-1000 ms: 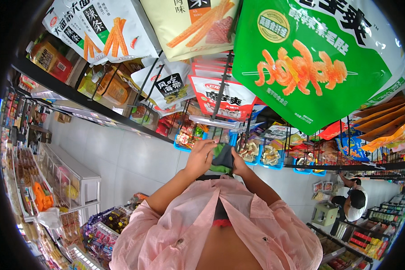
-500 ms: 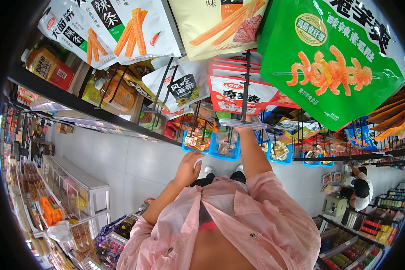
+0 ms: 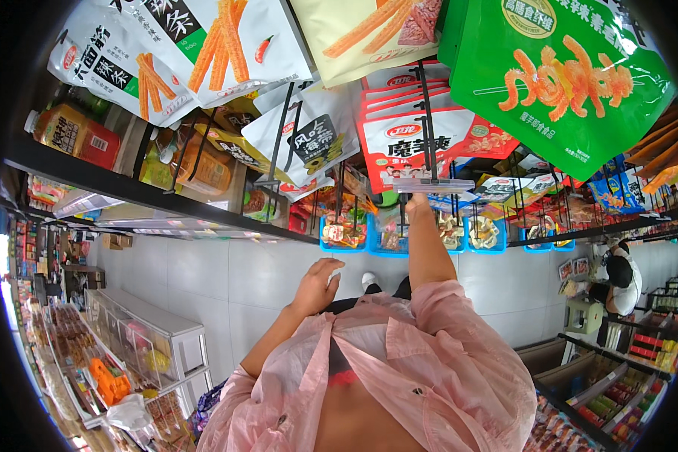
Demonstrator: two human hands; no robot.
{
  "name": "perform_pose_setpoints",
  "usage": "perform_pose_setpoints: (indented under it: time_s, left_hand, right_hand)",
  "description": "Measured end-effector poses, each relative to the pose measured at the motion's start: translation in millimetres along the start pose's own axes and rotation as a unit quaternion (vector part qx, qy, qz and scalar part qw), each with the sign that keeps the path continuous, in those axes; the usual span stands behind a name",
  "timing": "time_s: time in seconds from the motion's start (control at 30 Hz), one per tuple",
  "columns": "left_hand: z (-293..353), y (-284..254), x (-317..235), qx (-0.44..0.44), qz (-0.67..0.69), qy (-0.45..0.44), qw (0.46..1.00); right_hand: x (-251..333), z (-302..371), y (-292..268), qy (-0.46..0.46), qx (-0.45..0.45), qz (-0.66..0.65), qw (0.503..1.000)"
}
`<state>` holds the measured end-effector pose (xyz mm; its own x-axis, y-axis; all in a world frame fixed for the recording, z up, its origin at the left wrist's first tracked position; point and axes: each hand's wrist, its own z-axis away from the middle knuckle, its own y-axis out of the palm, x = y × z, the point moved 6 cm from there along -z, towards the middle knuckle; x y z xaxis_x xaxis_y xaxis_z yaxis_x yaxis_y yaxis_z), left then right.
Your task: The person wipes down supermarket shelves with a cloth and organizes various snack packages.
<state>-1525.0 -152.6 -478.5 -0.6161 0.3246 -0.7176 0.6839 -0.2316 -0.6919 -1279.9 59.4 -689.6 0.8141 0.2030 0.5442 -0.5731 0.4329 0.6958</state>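
My left hand (image 3: 316, 287) is held in front of my body below the rack, its fingers apart with nothing in them. Up at the rack reaches my right hand (image 3: 416, 203), just below a clear price-tag holder (image 3: 432, 185) at the front of a black hook. That holder covers its fingers, so I cannot tell whether they grip anything. Behind the holder hang several red-and-white snack pouches (image 3: 407, 143) in a row. A large green snack pouch (image 3: 557, 94) hangs to their right, and a white-and-grey pouch (image 3: 305, 135) to their left.
Blue baskets (image 3: 388, 242) of small packets stand low under the hooks. Bottled drinks (image 3: 75, 135) fill the shelf at left. A clear-fronted case (image 3: 139, 331) stands behind on the left. Another person (image 3: 623, 279) is by a stool (image 3: 582, 315) at far right.
My view has shifted, so the hanging pouches and baskets sit differently in it. My right hand remains at the tag holder, slightly more of it showing. The left hand stays open, almost unmoved.
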Motion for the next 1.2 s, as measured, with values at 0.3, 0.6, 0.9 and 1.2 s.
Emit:
perform_pose_setpoints:
  time_s: [0.3, 0.6, 0.9, 1.2]
  left_hand:
    - [-8.3, -2.2, 10.0, 0.025, 0.011, 0.018, 0.999]
    - [-20.0, -8.4, 5.6, 0.014, 0.012, 0.054, 0.998]
    - [-40.6, 10.4, -16.7, 0.027, 0.032, 0.096, 0.994]
    - [-28.2, 21.3, -18.8, 0.031, 0.032, 0.085, 0.995]
  right_hand:
    - [-18.3, 95.5, 16.2, 0.128, 0.157, -0.147, 0.968]
    - [-22.7, 152.0, -36.7, 0.175, 0.096, -0.095, 0.975]
    - [30.7, 113.0, 38.8, 0.064, 0.084, 0.088, 0.990]
    - [30.5, 82.9, 16.4, 0.025, 0.016, 0.528, 0.849]
